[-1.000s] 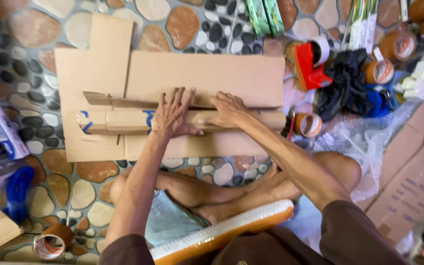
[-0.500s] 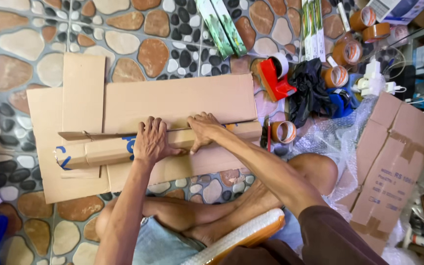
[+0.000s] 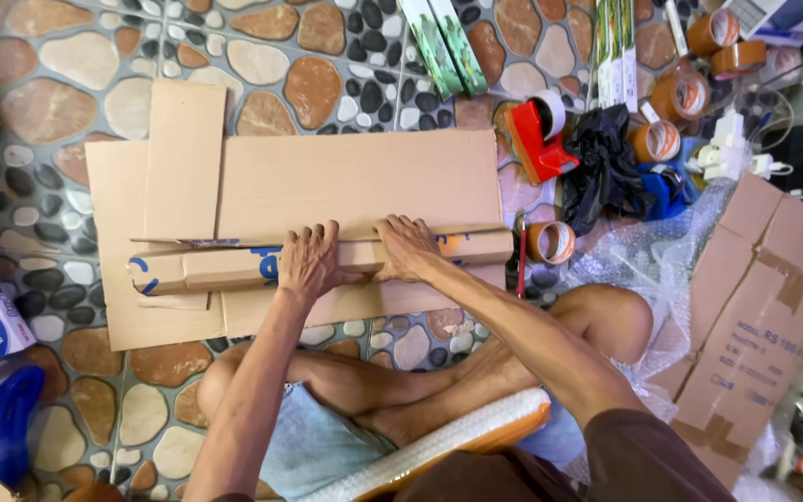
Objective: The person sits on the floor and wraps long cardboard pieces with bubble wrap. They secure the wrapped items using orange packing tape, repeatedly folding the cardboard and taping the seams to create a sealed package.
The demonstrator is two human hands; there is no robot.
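A pebble-patterned tile floor (image 3: 67,65) in daylight, with tape rolls (image 3: 680,93) cluttering its right side.

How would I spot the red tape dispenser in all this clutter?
Start at the big flat cardboard sheet on the pebble-patterned floor and look just past its upper right corner. The tape dispenser lies there, bright red, unlike the brown tape rolls nearby.

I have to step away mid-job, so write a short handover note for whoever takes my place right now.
Left hand: flat, palm down on the long narrow box.
Right hand: beside it, fingers pressing the cardboard fold onto the same box.
The box lies across a flattened cardboard sheet on the pebble floor.
Done: the sheet's near edge is folded up against the box.
Left: no tape on the wrap yet; red tape dispenser and a tape roll sit to the right.
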